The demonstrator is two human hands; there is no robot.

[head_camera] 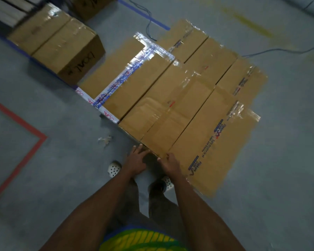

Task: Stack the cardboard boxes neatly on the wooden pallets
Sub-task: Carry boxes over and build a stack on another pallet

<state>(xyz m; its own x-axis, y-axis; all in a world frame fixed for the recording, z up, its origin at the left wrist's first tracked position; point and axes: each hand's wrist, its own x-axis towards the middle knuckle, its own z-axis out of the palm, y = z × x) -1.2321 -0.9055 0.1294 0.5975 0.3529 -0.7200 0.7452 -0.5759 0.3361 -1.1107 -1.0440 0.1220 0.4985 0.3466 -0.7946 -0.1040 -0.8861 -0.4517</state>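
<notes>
Both hands at the near end of one box in the block.
The left hand [136,160] lies with straight fingers against the near end of the middle box [178,115]. The right hand [170,163] curls its grip over that box's near top edge. The box sits level among taped cardboard boxes [134,82], touching neighbours on both sides. What they rest on cannot be told. A red tape line [25,151] marks the floor [62,178].

I see a white perforated clog [114,169] just left of the left hand [136,160], a crumpled scrap of clear tape [105,139] beyond it, red floor tape [16,117] far left, and a dark cable [147,28] well beyond.
</notes>
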